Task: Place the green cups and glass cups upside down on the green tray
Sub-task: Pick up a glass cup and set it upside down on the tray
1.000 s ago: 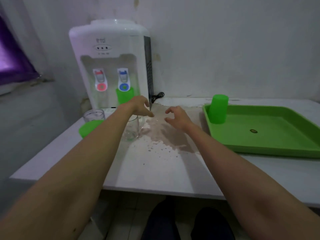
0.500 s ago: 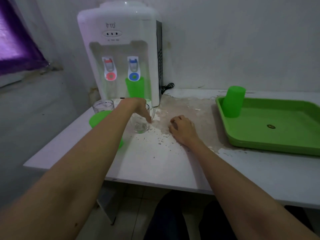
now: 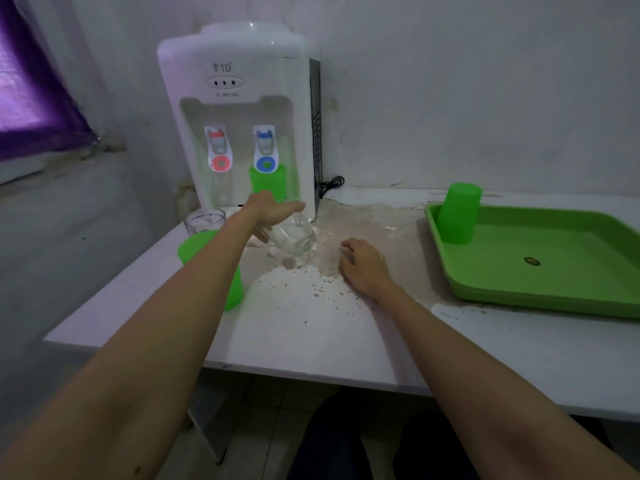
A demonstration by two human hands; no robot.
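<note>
Here, a clear glass cup [image 3: 293, 237] is tilted off the counter [image 3: 311, 327], its base low and toward the viewer, its mouth up and away under the left hand [image 3: 270, 213], which holds it by the rim from above with the fingers closed around the top. It hangs over the worn, brownish patch of the counter surface, just in front of the white countertop water dispenser [image 3: 239, 116].

At about three o'clock from that cup, the right hand [image 3: 363, 266] rests palm down on the counter, fingers loosely curled and holding nothing.

At nine o'clock from the held cup, partly hidden behind the left forearm, a bright green plastic cup [image 3: 204, 251] stands upright, mouth up. Just behind it, toward ten o'clock, a second clear glass cup [image 3: 204, 221] stands upright near the dispenser's left foot. At twelve o'clock, another green plastic cup [image 3: 268, 181] sits under the dispenser's blue tap [image 3: 266, 150]; the red tap [image 3: 218, 152] is to its left.

Well apart at three o'clock lies the shallow rectangular green plastic tray [image 3: 554, 296]. In its far left corner one green cup [image 3: 459, 213] is set upside down, base up. A small dark mark [image 3: 532, 261] shows on the tray floor. A black cord [image 3: 330, 185] curls beside the dispenser at the wall.
</note>
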